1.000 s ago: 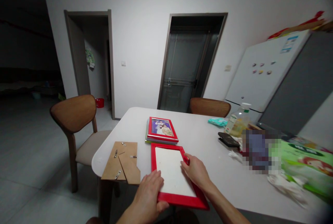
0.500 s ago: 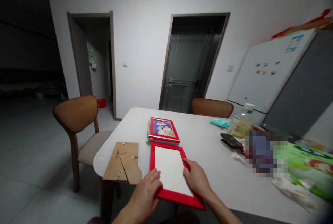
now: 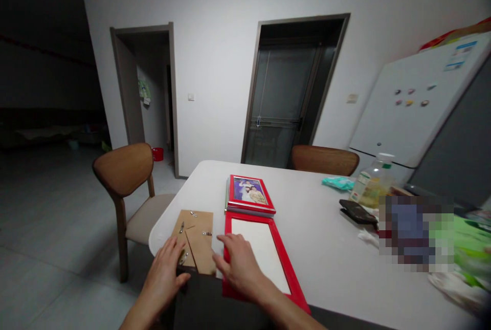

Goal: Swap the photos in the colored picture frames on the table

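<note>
My left hand (image 3: 166, 268) is at the near left corner of a brown backing board (image 3: 203, 258), its fingers apart over the edge. The board lies on the white table with metal clips and a folded stand flap facing up. Reaching across the red picture frame (image 3: 282, 245), my right hand (image 3: 240, 263) has its fingers spread toward the board's right side and holds nothing. White shows inside that frame, which lies flat and is partly covered by my hand. Beyond it rests a stack of picture frames (image 3: 251, 194), the top one red with a photo in it.
On the right of the white table (image 3: 303, 227) stand a bottle of yellowish liquid (image 3: 371, 181), a dark wallet-like item (image 3: 358, 213), a teal packet (image 3: 338, 183) and a green package (image 3: 466, 248). Wooden chairs (image 3: 126, 171) stand at the left and far sides.
Both hands have let go of the red picture frame and moved left to the backing board. The frame now lies flat on the table. The camera view has shifted slightly left.
</note>
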The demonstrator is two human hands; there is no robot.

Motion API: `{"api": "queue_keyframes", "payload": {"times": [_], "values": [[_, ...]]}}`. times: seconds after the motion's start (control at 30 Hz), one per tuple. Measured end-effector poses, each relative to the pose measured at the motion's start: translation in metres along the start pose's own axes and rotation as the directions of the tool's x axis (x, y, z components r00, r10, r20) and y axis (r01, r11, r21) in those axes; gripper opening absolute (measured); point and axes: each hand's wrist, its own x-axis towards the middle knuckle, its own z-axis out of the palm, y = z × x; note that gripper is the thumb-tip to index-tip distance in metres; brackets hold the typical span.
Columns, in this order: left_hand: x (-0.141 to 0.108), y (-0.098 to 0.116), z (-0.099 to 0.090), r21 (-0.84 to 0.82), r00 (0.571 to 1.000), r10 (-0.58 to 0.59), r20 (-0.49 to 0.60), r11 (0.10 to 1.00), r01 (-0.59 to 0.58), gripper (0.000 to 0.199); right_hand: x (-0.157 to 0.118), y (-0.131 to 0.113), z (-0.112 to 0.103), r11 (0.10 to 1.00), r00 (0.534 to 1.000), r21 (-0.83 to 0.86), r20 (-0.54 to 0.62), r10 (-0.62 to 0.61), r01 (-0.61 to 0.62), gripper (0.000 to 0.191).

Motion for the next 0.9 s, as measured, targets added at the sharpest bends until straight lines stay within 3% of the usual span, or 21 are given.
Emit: {"api": "queue_keyframes", "payload": {"times": [0.13, 0.27, 0.37, 0.47, 0.6, 0.73, 0.9], "values": [[0.005, -0.028, -0.001, 0.027, 1.0, -0.029, 0.0, 0.999, 0.029, 0.046, 0.014, -0.033, 0.031, 0.999, 0.996, -0.01, 0.084, -0.031, 0.032, 0.046], [0.009, -0.025, -0.01, -0.042, 1.0, -0.017, -0.023, 0.999, 0.016, 0.039, 0.021, -0.036, 0.036, 0.99, 0.998, 0.141, 0.056, 0.01, -0.018, 0.046], [0.008, -0.001, -0.021, -0.109, 0.998, 0.037, -0.058, 0.993, -0.043, 0.035, 0.011, -0.027, 0.012, 0.96, 1.0, 0.278, -0.024, -0.01, 0.016, 0.05], [0.005, 0.04, -0.025, -0.151, 0.993, 0.111, -0.041, 0.982, -0.116, 0.036, -0.013, -0.006, -0.023, 0.948, 0.998, 0.316, -0.065, -0.016, 0.036, 0.047], [0.001, 0.096, -0.013, -0.24, 0.966, 0.244, 0.087, 0.946, -0.217, 0.037, -0.053, 0.036, -0.058, 0.959, 0.994, 0.264, -0.016, 0.113, -0.104, 0.043], [0.002, 0.123, 0.007, -0.281, 0.926, 0.332, 0.178, 0.919, -0.276, 0.027, -0.077, 0.065, -0.067, 0.962, 0.98, 0.189, 0.002, 0.2, -0.196, 0.04], [0.004, 0.123, 0.019, -0.241, 0.922, 0.331, 0.199, 0.929, -0.281, 0.015, -0.075, 0.074, -0.054, 0.975, 0.981, 0.12, -0.015, 0.191, -0.188, 0.038]]}}
